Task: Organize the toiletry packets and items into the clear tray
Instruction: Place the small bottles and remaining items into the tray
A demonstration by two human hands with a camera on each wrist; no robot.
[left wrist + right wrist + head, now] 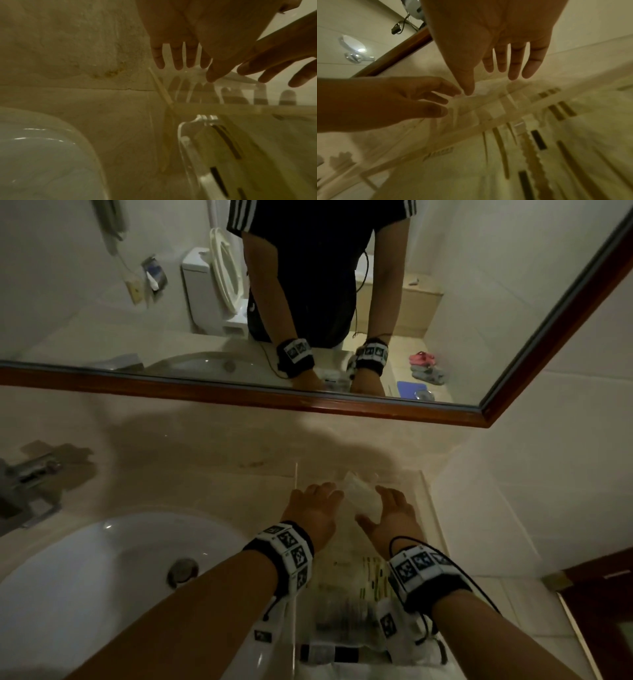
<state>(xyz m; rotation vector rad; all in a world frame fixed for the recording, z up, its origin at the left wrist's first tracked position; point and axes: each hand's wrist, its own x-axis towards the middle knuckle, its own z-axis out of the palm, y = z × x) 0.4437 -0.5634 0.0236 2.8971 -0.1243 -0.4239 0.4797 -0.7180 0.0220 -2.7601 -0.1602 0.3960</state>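
Observation:
A clear tray (296,484) stands on the counter right of the sink, holding striped packets (371,573) and a dark tube (329,653) at its near end. Over its far end a translucent white packet (363,497) lies between my two hands. My left hand (317,501) is spread with straight fingers just left of the packet. My right hand (394,508) is also spread, on the packet's right. In the right wrist view the right hand (496,75) has its thumb tip on the packet (488,92), and the left hand (428,100) nearly touches it. The left wrist view shows the left hand (181,65) above the tray wall (240,108).
A white sink (85,577) with its drain (183,571) lies to the left, and a metal faucet (30,484) stands at the far left. A wood-framed mirror (239,396) runs along the back wall. A tiled wall (531,491) bounds the counter on the right.

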